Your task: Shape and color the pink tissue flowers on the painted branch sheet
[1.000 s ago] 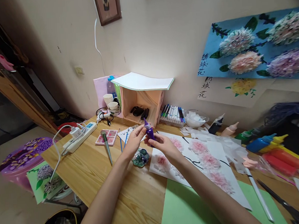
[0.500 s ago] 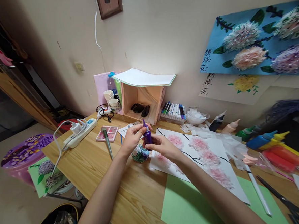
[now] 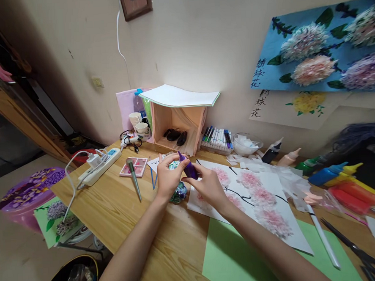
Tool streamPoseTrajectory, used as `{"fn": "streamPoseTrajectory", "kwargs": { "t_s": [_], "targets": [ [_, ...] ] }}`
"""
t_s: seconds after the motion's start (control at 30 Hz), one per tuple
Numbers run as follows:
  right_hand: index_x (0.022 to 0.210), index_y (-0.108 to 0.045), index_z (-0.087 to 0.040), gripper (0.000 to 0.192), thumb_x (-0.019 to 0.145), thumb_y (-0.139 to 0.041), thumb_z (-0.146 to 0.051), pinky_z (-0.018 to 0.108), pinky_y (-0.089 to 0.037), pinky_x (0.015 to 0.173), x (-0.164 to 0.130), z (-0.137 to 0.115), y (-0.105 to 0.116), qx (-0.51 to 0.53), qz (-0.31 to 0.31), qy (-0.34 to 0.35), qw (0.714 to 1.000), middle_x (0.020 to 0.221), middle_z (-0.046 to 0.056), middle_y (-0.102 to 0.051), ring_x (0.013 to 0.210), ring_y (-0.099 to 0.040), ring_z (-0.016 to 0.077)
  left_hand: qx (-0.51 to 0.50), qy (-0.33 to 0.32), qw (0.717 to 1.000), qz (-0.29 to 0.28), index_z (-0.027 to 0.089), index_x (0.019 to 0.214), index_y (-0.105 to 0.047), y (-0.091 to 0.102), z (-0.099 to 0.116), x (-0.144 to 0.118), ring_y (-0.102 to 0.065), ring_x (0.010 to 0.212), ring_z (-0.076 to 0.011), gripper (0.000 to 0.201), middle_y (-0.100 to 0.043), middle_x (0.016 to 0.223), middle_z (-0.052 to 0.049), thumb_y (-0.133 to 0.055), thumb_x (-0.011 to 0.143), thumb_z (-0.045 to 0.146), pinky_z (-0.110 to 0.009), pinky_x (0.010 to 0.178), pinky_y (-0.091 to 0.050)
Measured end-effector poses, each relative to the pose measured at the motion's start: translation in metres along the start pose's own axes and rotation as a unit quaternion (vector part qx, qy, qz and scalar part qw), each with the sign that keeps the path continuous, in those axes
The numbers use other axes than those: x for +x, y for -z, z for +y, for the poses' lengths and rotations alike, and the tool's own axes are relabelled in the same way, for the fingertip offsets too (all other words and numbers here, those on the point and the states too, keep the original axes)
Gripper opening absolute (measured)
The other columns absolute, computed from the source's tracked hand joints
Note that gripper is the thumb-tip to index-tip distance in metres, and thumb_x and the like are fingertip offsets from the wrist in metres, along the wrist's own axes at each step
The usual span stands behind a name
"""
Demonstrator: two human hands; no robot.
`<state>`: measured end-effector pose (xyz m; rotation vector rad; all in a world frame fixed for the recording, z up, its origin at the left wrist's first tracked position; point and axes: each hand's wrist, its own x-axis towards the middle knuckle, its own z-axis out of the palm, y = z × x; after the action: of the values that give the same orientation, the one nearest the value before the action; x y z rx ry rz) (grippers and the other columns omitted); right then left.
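My right hand (image 3: 207, 186) holds a small purple paint bottle (image 3: 190, 169) by its body, tilted so the nozzle points up and left. My left hand (image 3: 168, 176) pinches the bottle's pointed cap end with thumb and fingers. Both hands hover above the wooden table (image 3: 122, 212). Just below them sits a small glass dish (image 3: 179, 193) with dark blue-green contents. To the right lies a white sheet painted with pink blossoms (image 3: 257, 197) on dark branches.
A green paper (image 3: 233, 260) lies near the front edge. A pink palette (image 3: 134, 166) with a grey tool, a power strip (image 3: 98, 166), paper cups, a peach box, markers (image 3: 217, 138) and several paint bottles (image 3: 342, 179) line the back and right. Scissors (image 3: 352, 245) lie far right.
The purple bottle has tipped from upright to slanted, nozzle toward the left. My left hand has closed in on the cap end, and both hands shifted slightly right.
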<state>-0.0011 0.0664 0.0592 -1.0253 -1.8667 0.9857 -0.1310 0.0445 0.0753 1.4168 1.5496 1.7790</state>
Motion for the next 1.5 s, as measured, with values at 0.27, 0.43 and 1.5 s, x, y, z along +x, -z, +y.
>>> {"fn": "streamPoseTrajectory", "kwargs": {
  "t_s": [0.27,0.43,1.5],
  "targets": [
    [0.089,-0.071,-0.018,0.025,0.069,-0.075,-0.033,0.031,-0.047,0.072,-0.001,-0.004,-0.001,0.007,-0.012,-0.028,1.0,0.085,0.003,-0.074,0.078,-0.065,0.022,-0.032,0.052,0.998,0.011,0.016,0.079,-0.064,-0.003,-0.007,0.001,-0.061,0.1,-0.0255,0.03,-0.069,0.091,-0.009,-0.076,0.066,0.04,-0.039,0.096,-0.042],
    [0.09,-0.071,-0.016,0.03,0.067,-0.075,-0.034,0.031,-0.049,0.074,0.004,-0.002,0.001,0.099,-0.029,-0.051,0.993,0.088,0.005,-0.074,0.081,-0.066,0.0214,-0.097,0.057,0.989,-0.101,0.016,0.1,-0.07,0.001,-0.005,0.004,-0.061,0.109,-0.0234,0.034,-0.07,0.11,-0.01,-0.063,0.081,0.043,-0.034,0.097,-0.042],
    [0.098,-0.059,-0.019,0.041,0.075,-0.069,-0.052,0.034,-0.051,0.076,-0.005,-0.013,0.005,0.369,-0.262,-0.09,0.887,0.084,0.003,-0.06,0.078,-0.059,0.0163,-0.28,0.141,0.919,-0.24,0.019,0.088,-0.074,0.027,-0.001,0.008,-0.063,0.086,-0.0197,0.039,-0.071,0.096,-0.008,-0.072,0.071,0.054,-0.027,0.075,-0.046]
  ]
}}
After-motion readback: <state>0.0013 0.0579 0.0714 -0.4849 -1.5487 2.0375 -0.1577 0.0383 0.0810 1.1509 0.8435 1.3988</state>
